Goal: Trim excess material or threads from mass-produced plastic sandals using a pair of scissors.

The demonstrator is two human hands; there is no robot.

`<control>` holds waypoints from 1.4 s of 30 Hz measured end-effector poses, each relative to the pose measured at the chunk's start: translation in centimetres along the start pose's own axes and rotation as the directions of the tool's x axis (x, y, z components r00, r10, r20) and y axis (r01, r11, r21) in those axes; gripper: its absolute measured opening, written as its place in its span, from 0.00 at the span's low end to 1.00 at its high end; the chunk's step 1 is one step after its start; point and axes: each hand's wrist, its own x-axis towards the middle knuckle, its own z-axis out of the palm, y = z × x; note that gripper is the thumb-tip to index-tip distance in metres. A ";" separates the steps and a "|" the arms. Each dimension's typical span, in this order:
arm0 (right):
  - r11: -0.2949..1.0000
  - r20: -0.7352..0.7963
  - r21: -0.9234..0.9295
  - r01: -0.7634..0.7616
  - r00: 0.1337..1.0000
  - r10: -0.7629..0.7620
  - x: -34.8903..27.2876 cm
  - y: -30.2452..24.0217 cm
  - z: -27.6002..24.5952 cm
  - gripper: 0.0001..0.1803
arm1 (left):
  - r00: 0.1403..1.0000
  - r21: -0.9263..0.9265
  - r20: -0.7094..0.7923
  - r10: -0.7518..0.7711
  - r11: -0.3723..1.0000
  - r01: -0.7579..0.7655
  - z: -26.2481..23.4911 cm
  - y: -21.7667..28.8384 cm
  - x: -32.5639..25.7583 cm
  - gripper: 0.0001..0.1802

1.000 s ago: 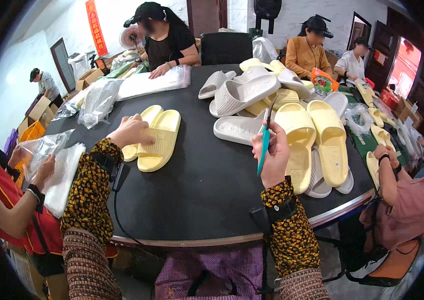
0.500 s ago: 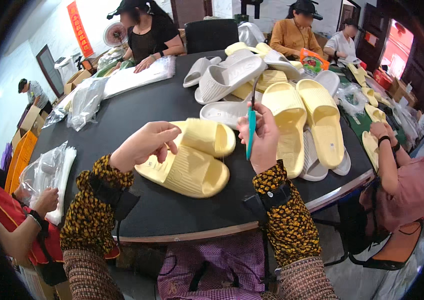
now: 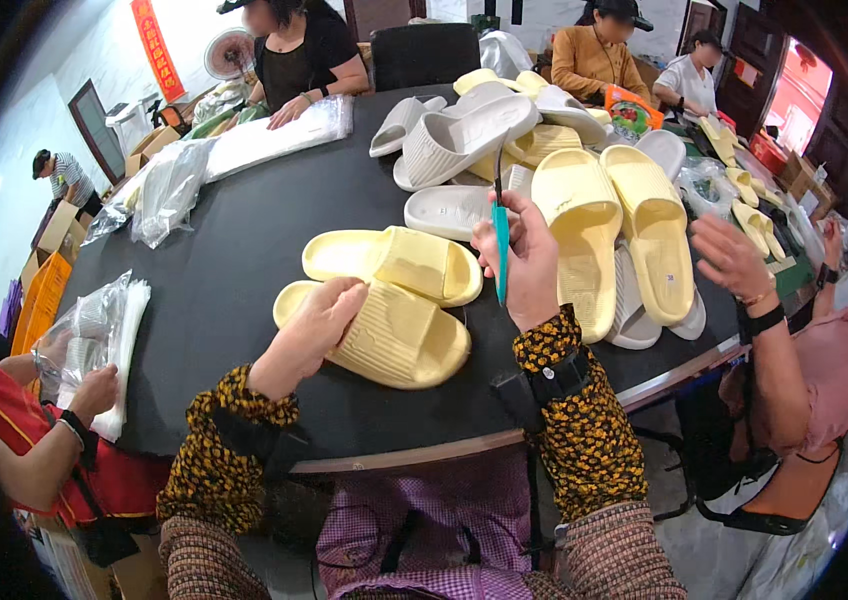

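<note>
— Two hands come up from the lower edge, both in sleeves with a yellow-and-black pattern. What's each one doing?

— The left hand [image 3: 312, 325] rests on the nearer yellow slipper [image 3: 384, 335], fingers curled loosely over its strap and toe end, steadying it on the black counter [image 3: 214, 290]. The right hand [image 3: 527, 262] is closed around a teal-handled tool [image 3: 500, 240], held upright with its thin dark tip pointing up. I can't tell exactly what kind of tool it is.

— And where does the pair lie?

— Right in front of the person, near the counter's front edge. The second yellow slipper [image 3: 394, 263] lies just behind the first, touching it, both pointing roughly the same way.

— What's to the sides?

— At the left, another person's hand [image 3: 94, 392] holds a stack of clear plastic bags [image 3: 94, 340] at the counter's edge. At the right, a person in pink stretches a hand [image 3: 729, 255] toward two large yellow slippers [image 3: 614, 225] lying side by side.

— Farther back?

— A heap of grey-white slippers [image 3: 459, 140] mixed with yellow ones sits mid-counter. More clear bags [image 3: 169, 185] lie at the far left, and beyond them several people are seated at the far rim.
</note>
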 end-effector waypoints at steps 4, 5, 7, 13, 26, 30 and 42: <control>0.992 0.007 -0.120 -0.031 0.999 0.032 0.2 1.0 -0.2 0.21 | 0.994 0.107 0.103 0.044 0.993 -0.055 1.3 1.8 -4.7 0.23; 0.989 0.007 -0.140 -0.048 0.999 0.050 0.0 1.0 -0.1 0.21 | 0.992 0.077 0.108 -0.064 0.995 0.056 1.6 2.5 -6.0 0.23; 0.987 0.009 -0.153 -0.054 0.998 0.056 0.2 1.2 0.2 0.22 | 0.993 0.007 0.117 0.007 1.000 -0.008 1.4 0.1 -7.3 0.22; 0.980 0.090 -0.190 -0.058 0.993 0.077 0.6 1.1 -1.0 0.21 | 0.750 0.525 -0.121 0.650 0.683 -0.507 3.6 1.8 -10.7 0.22; 0.833 0.295 -0.215 -0.509 0.780 0.553 -5.0 -6.2 -4.0 0.20 | 0.743 0.770 0.428 0.514 0.222 -0.598 10.8 2.8 -5.4 0.14; 0.726 0.341 -0.326 -0.606 0.641 0.688 -7.3 -7.7 -5.7 0.24 | 0.668 0.480 0.154 0.728 0.536 -0.695 9.4 1.4 -5.1 0.08; 0.443 0.531 -0.343 -0.828 0.218 0.819 -10.5 -9.0 -5.2 0.23 | 0.661 0.421 -0.202 0.723 0.674 -0.608 8.5 2.1 -8.2 0.10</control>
